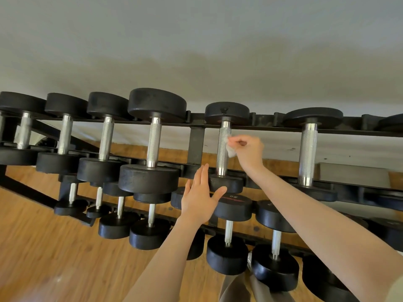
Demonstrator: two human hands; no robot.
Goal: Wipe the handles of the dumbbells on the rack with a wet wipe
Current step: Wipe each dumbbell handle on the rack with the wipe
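Observation:
A black rack [197, 144] carries a top row of black dumbbells with knurled silver handles. My right hand [248, 149] is shut on a small white wet wipe [229, 147] and presses it against the right side of one dumbbell's handle [222, 149], right of the rack's upright strut. My left hand [201, 198] lies flat with fingers spread against the near black head [229, 183] of that same dumbbell. The neighbouring handles stand to the left [153, 141] and to the right [308, 151].
A lower tier holds several smaller dumbbells [227, 234] below my arms. Wooden floor [43, 247] lies under the rack, and a pale wall [196, 51] rises behind it. A grey block [353, 174] sits at the right behind the rack.

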